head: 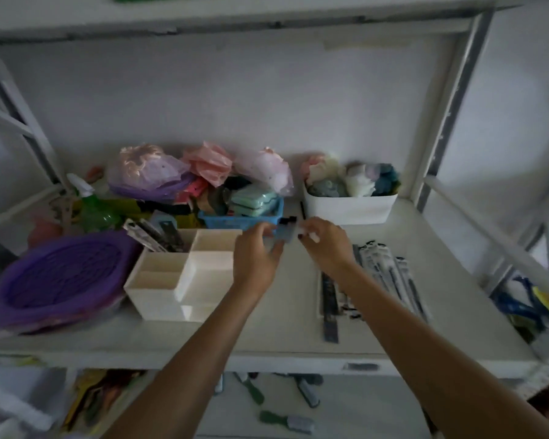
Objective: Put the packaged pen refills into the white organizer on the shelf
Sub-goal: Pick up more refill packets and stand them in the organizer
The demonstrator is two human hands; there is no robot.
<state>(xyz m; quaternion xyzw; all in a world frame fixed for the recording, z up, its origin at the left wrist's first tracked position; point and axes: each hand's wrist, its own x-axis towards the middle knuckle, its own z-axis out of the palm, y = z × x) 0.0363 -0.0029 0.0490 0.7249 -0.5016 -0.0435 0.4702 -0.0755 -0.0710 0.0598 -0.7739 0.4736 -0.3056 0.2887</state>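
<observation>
Quick tally of the shelf: two hands, left hand (256, 259) and right hand (325, 247), sharing one small blurry packet (285, 231). One white organizer (159, 294) with roughly five compartments, a few refill packs (154, 234) standing in its back-left one, too blurry to count. One loose pile of packaged pen refills (382, 274), maybe half a dozen or more. One blue basket (241, 221), one white bin (349, 209), one green spray bottle (92, 207), one purple basket (61, 278), three or so plastic bags (146, 172).
</observation>
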